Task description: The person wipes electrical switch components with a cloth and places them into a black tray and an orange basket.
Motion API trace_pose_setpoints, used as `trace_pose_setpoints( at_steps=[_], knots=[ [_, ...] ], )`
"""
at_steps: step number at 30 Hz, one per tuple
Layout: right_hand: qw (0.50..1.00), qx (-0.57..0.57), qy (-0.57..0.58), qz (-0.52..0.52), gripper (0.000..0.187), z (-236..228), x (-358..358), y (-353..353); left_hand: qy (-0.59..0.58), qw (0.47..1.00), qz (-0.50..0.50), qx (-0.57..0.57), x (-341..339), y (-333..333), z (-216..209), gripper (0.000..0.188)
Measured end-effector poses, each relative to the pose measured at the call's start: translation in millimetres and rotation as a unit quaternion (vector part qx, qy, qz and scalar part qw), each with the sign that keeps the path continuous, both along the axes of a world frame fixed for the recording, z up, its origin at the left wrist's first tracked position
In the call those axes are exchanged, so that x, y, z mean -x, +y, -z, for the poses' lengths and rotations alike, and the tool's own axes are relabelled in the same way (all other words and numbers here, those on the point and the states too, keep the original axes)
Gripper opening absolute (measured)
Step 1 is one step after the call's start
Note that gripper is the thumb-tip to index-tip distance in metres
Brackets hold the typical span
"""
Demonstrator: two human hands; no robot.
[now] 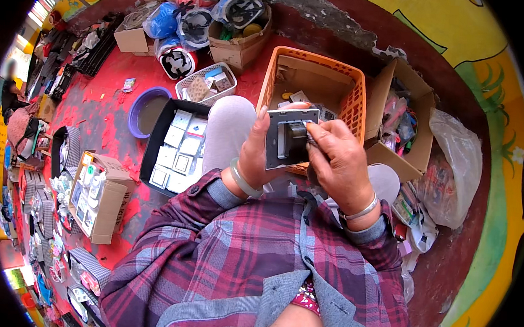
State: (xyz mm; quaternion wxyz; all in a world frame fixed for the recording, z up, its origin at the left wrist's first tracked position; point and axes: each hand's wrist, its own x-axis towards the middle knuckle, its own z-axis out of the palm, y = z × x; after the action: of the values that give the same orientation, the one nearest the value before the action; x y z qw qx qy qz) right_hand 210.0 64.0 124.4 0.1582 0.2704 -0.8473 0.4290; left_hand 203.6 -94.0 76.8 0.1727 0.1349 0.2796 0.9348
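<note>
My left hand [255,148] is closed round the left edge of a square panel [273,147] with a grey rim and a dark, box-like back, resembling a wall switch or socket seen from behind. The panel is held tilted above my lap. At its right side my right hand [344,162] is closed, thumb and fingers pinched against the dark middle part. A bit of something dark shows under those fingers, too hidden to name. Beyond the panel stands an orange plastic basket [353,103] holding cardboard and small boxed items.
Left of my knee is a black crate [150,152] of white square panels, beside a purple basin [135,111] and a white basket [230,94]. A cardboard box [110,215] of small goods stands farther left. On the right are an open carton [398,162] and a clear plastic bag [463,168].
</note>
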Motion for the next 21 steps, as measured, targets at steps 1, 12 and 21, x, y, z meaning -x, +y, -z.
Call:
trace_pose_setpoints(
  at_steps=[1,12,21],
  knots=[
    [1.000,-0.020,0.021,-0.009,0.026,1.2,0.0,-0.5,-0.007,1.000,-0.011,0.004,0.8,0.9,-0.7,0.071],
    [0.993,0.058,-0.104,-0.024,0.028,5.9,-3.1,-8.0,0.050,0.993,-0.093,0.060,-2.4,1.0,3.0,0.081],
    [0.987,0.009,-0.159,-0.036,0.023,8.3,-9.4,-7.0,0.150,0.960,-0.137,0.194,-2.2,-9.0,5.4,0.083]
  ],
)
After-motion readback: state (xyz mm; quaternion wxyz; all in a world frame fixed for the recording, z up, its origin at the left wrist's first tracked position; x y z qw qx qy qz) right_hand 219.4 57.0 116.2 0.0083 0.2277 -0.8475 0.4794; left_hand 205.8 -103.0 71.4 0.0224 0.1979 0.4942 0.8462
